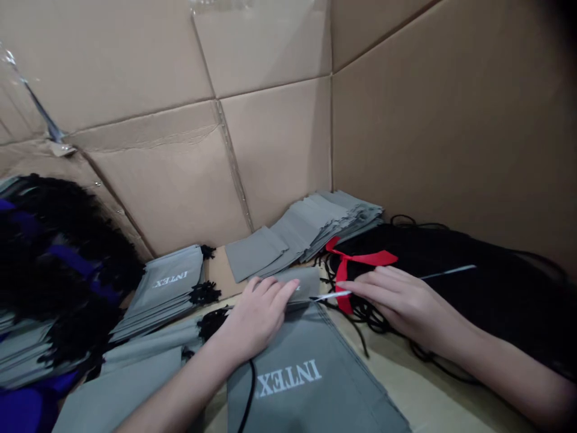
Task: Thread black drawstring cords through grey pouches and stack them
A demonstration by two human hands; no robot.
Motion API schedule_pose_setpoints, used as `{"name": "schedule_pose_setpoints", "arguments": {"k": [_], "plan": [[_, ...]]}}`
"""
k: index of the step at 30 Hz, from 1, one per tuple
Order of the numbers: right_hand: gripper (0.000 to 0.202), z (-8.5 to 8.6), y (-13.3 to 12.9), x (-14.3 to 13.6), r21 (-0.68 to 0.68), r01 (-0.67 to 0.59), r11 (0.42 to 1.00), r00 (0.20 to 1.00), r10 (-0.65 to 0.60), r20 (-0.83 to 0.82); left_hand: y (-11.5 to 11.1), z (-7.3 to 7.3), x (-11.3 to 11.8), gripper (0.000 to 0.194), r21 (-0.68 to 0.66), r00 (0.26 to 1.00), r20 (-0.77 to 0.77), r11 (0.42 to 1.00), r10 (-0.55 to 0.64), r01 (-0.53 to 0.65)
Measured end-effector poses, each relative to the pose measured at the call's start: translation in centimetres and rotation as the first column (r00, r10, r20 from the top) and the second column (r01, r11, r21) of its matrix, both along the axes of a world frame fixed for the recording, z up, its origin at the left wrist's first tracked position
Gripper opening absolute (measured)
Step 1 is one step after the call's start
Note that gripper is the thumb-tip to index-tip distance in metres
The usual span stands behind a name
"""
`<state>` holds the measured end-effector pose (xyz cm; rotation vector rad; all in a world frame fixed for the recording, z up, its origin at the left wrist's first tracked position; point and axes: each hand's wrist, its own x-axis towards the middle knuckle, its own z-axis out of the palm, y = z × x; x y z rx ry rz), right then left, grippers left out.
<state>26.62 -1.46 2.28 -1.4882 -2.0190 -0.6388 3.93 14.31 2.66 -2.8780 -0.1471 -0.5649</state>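
In the head view my left hand (261, 313) presses on a small grey cloth pouch (309, 278), fingers bent together over its top edge. My right hand (401, 304) pinches a thin silvery needle-like rod (336, 294). The rod's tip meets the pouch's edge at its right corner; its other end sticks out behind my hand. Whether the tip is inside the hem, I cannot tell. Below lie grey pouches marked INTEX (288, 380), with a black cord (247, 397) running down over them from under my left wrist.
Black cords tied with a red ribbon (369, 258) form a big bundle at the right. Plain grey pouches (302, 225) are fanned along the cardboard wall (279, 144). Finished-looking stacks with black cords (169, 282) stand left, beside a black heap with blue bands (67, 258).
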Motion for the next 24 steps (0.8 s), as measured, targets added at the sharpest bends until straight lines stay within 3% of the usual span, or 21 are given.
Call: {"name": "schedule_pose_setpoints", "arguments": {"k": [6, 12, 17, 24], "plan": [[0.036, -0.1, -0.1, -2.4, 0.063, -0.004, 0.998, 1.0, 0.005, -0.015, -0.7, 0.3, -0.5, 0.023, -0.272, 0.991, 0.105, 0.956, -0.087, 0.113], [0.033, -0.5, 0.1, -2.0, 0.089, 0.07, 0.994, 0.997, -0.067, -0.037, -0.1, 0.2, -0.4, 0.024, -0.626, 0.996, 0.093, 0.777, -0.008, 0.064], [0.036, -0.5, 0.0, -2.0, 0.112, 0.065, 0.992, 0.997, -0.061, -0.038, 0.1, 0.1, -0.3, 0.027, -0.737, 0.997, 0.056, 0.676, 0.054, 0.005], [0.041, -0.8, 0.2, -2.3, 0.091, 0.023, 0.996, 0.999, -0.019, -0.043, 0.3, 0.4, -0.3, 0.029, -0.846, 0.999, 0.047, 0.532, 0.02, 0.029]]}}
